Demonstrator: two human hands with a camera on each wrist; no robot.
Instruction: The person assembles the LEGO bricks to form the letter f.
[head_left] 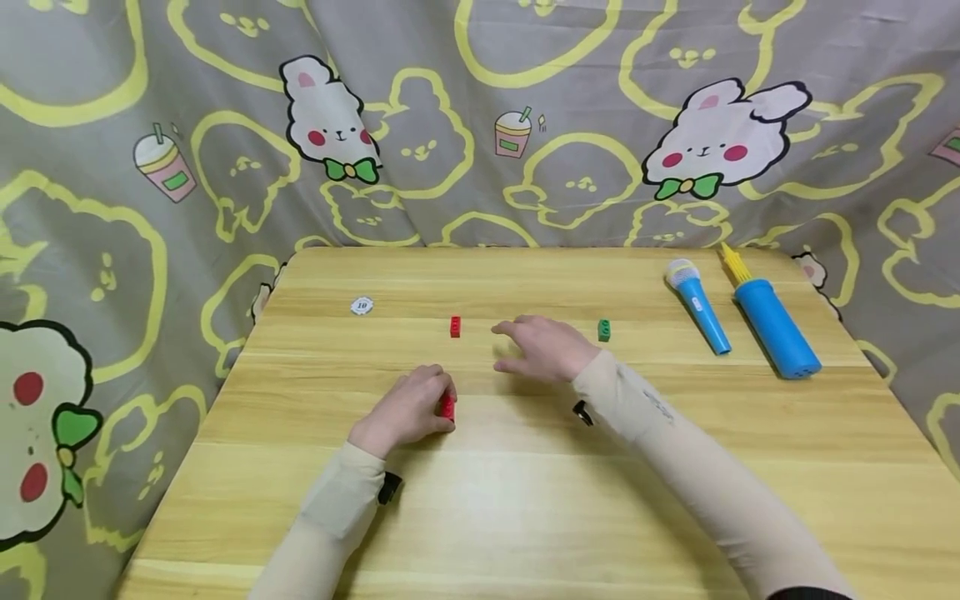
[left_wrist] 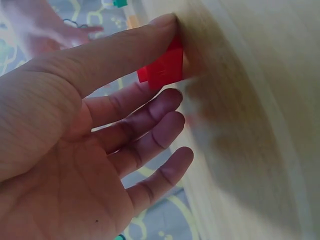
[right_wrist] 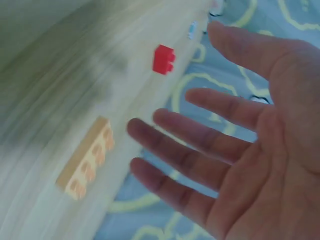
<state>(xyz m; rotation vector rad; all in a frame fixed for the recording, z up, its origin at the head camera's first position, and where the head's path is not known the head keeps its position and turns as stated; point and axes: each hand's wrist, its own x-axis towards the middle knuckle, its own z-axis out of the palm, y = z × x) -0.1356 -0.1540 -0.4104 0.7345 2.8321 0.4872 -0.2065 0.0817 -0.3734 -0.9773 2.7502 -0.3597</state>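
My left hand [head_left: 408, 408] pinches a small red toy building brick [head_left: 447, 407] between thumb and forefinger, low over the wooden table. Seen from the left wrist, the thumb lies along one side of this brick [left_wrist: 167, 67] and the other fingers are loosely bent. My right hand [head_left: 547, 348] hovers above the table with fingers spread and relaxed, holding nothing. Close to it in the right wrist view lies a long pale orange brick [right_wrist: 86, 162], which I cannot make out in the head view. A second red brick [head_left: 455, 326] stands beyond the hands.
A green brick [head_left: 604, 330] stands right of my right hand. Toward the far right lie a blue toy microphone [head_left: 701, 308] and a blue pump [head_left: 776, 329] with a yellow tip. A round chip [head_left: 362, 306] marked 10 lies far left. A patterned curtain [head_left: 420, 192] hangs behind.
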